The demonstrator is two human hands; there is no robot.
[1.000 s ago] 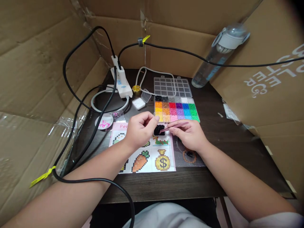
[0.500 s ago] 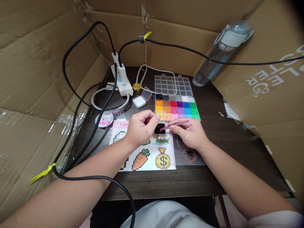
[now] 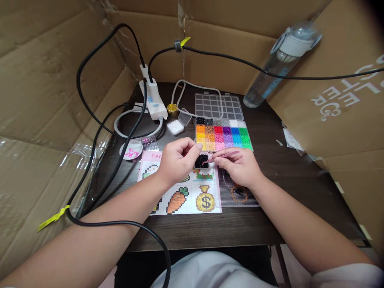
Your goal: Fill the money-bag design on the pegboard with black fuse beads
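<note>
My right hand (image 3: 240, 166) is closed on pink tweezers (image 3: 220, 156), whose tips point left into a small clear box of black beads (image 3: 200, 161). My left hand (image 3: 177, 160) is curled, its fingertips pinched at the left edge of that small box. Both hands hover over a pink pattern sheet (image 3: 183, 188) with pixel pictures of a carrot and a money bag. A clear pegboard (image 3: 237, 192) with a small brown and black bead figure lies under my right wrist. Behind the hands stands an open bead organiser (image 3: 222, 134) with many coloured compartments.
A white power strip (image 3: 153, 102) with black cables (image 3: 99, 124) sits at the back left, beside a small white-bead box (image 3: 175, 127) and a round dish (image 3: 131, 151). A water bottle (image 3: 277, 60) leans against the cardboard walls (image 3: 54, 80) that enclose the dark table (image 3: 288, 176).
The view has shifted slightly; the tweezers' tips and both hands stay at the black bead box, with almost no movement.
</note>
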